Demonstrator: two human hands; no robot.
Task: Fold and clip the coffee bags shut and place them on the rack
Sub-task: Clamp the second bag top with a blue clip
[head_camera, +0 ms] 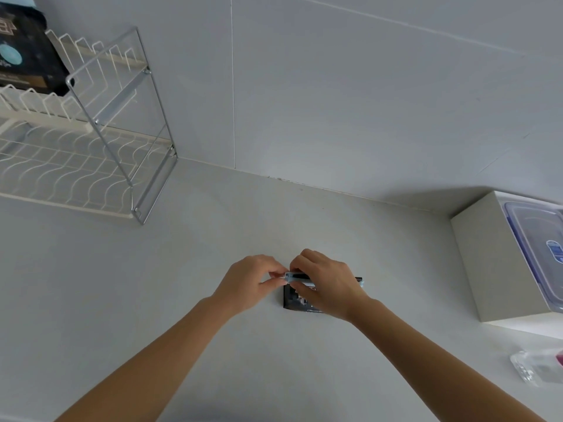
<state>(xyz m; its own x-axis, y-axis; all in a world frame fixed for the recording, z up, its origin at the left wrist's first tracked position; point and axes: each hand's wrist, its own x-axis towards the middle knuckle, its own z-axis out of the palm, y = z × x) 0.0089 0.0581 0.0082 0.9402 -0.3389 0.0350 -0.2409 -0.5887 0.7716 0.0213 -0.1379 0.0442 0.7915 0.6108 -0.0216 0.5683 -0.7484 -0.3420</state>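
Observation:
A small black coffee bag [293, 300] lies flat on the white counter in the middle of the view. A pale blue clip [300, 279] runs along its folded top edge. My left hand [249, 283] pinches the clip's left end with thumb and fingers. My right hand [327, 284] lies over the bag and grips the clip from above, hiding most of the bag. A second black coffee bag [27, 53] stands on the upper tier of the white wire rack [76, 175] at the far left.
A white box [487, 263] holding a clear lidded container [545, 254] stands against the wall at the right. A small clear plastic packet [533, 370] lies near the right edge. The tiled wall runs behind the counter.

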